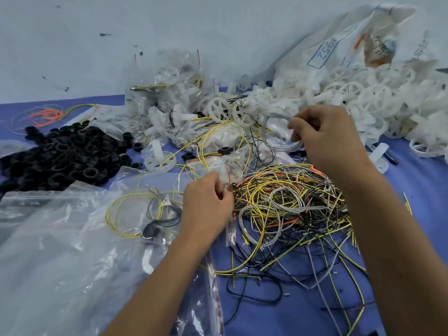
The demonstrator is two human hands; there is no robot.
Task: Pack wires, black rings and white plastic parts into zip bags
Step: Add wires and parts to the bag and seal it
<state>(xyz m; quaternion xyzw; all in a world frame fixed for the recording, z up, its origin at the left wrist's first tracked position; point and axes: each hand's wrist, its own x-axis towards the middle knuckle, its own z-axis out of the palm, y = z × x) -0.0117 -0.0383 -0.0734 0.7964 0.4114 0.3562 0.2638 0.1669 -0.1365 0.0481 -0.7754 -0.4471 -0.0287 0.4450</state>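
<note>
Lying on the far left of the blue table cloth (278, 311) is a big heap of black plastic rings (63, 156). Behind it, a small bunch of thin orange wires (47, 115) rests near the pale wall (97, 32). In front of the rings sits a stack of clear plastic zip bags (55, 251), and 1 of them has a yellow wire coil and a dark wire coil (145, 212) under its clear plastic.

Next comes the left hand (206, 202). Its fingers are curled and pinch the edge of a small clear zip bag with a red strip (218, 166), which is lifted a little above the table. Behind that, more filled clear bags (169, 76) are piled by the wall.

Beside the left hand lies a big tangle of yellow, grey, black and orange wires (291, 204), touching the cloth.

Then the right hand (324, 137) is up above the tangle. Its fingers are curled around a round coil of grey wire (278, 132) and hold it in the air.

On the far right is a huge heap of white plastic wheel parts (363, 100), spilling from a big white woven sack (351, 44).
</note>
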